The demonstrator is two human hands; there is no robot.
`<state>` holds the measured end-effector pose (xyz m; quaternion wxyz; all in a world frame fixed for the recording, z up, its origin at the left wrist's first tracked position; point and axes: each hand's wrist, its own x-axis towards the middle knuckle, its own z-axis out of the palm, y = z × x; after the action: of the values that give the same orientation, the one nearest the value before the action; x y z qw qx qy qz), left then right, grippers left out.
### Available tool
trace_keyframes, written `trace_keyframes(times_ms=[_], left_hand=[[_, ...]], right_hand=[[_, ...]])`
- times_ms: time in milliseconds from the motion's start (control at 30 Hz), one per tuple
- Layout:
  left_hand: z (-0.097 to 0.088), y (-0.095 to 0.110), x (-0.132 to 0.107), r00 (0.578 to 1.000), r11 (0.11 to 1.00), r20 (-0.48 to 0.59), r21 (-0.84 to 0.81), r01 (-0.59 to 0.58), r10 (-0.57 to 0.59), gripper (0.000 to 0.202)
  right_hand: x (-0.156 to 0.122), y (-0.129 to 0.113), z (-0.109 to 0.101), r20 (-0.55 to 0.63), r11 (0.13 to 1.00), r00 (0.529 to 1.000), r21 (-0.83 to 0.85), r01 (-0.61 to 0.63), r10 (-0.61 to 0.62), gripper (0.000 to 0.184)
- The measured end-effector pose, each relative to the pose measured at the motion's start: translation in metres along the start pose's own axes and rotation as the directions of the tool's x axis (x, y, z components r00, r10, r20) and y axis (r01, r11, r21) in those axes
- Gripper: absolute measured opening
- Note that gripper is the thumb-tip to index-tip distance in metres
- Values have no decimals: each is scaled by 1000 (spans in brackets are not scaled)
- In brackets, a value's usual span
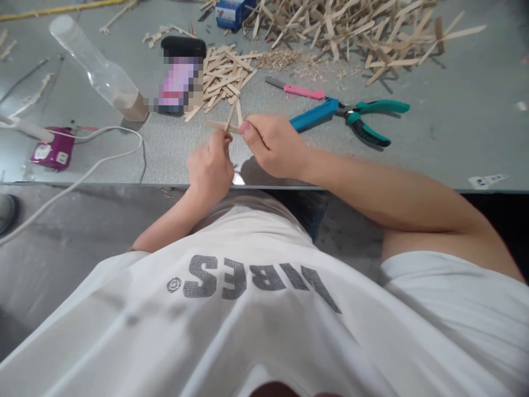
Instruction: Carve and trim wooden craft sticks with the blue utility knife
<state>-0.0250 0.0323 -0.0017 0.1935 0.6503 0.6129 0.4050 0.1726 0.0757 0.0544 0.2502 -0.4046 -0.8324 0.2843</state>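
Observation:
Near the table's front edge, my left hand pinches crossed wooden craft sticks between thumb and fingers. My right hand is closed on the right end of the same crossed sticks, its thumb pressed along the wood. The two hands are close together, and the fingers hide where the sticks meet. Just beyond them lies a pile of loose flat craft sticks. A blue-handled tool lies right behind my right hand, which partly covers it.
Green-handled pliers and a pink cutter lie to the right. A heap of crossed sticks and small wooden bits are behind. On the left stand a plastic bottle, a phone and a purple box with a white cable.

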Motion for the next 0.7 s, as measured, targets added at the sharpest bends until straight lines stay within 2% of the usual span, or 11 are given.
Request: trace_keyframes(times_ms=[100,167,300,400,500,600,700], left_hand=[[0,5,-11,997,993,7,96,-75,75,31],[-4,14,-17,992,989,-6,82,-125,126,33],[-18,31,-24,986,983,-5,-75,-168,169,41],[-25,33,-21,971,932,79,-308,-189,223,52],[-26,30,-13,929,816,232,-568,-110,287,63],[-23,30,-7,898,708,338,-705,45,280,65],[-20,33,-6,923,642,309,-761,95,229,67]], right_hand=[[-1,14,2,21,991,993,-74,115,-114,42],[1,26,1,50,964,977,-158,215,-209,46],[5,48,-5,73,931,957,-222,291,-281,54],[10,63,-3,12,896,930,-264,356,-366,73],[16,78,3,-40,820,840,-247,516,-541,82],[22,86,8,-89,742,748,-242,625,-658,80],[28,88,5,-155,737,732,-301,605,-664,84]])
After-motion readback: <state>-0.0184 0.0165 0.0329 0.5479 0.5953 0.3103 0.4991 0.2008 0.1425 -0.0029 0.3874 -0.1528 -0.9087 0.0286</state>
